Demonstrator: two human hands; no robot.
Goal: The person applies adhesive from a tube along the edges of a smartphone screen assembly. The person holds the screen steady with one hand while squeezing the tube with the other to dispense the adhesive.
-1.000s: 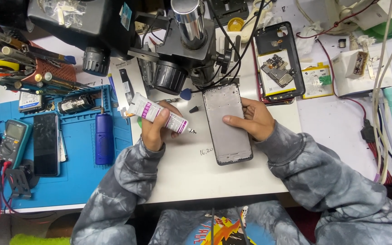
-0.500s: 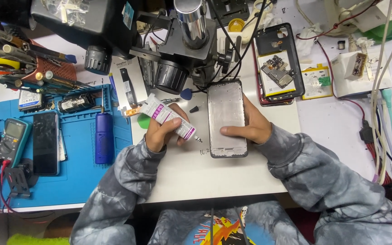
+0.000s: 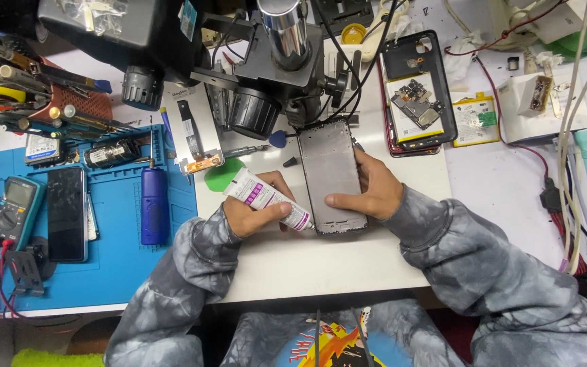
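Head view looks straight down on a white workbench (image 3: pixel 321 265) crowded with repair gear. Left hand (image 3: pixel 256 212) is closed around a white tube with a purple band (image 3: pixel 266 198), its nozzle tip touching the lower left corner of a grey phone frame (image 3: pixel 331 175) that lies flat on the bench. Right hand (image 3: pixel 368 190) steadies the frame from its right edge, thumb laid across the lower face and fingers curled against the side. A microscope (image 3: pixel 276 64) stands just beyond the frame's top end. To the left lies a blue work mat (image 3: pixel 113 265) carrying a multimeter (image 3: pixel 13 209), a dark phone (image 3: pixel 66 213) and a blue cylinder (image 3: pixel 153 205). An opened phone body with exposed circuit board (image 3: pixel 416 92) rests upper right of the frame, near white cables (image 3: pixel 574 156) along the bench's right side. Both sleeves are grey tie-dye.
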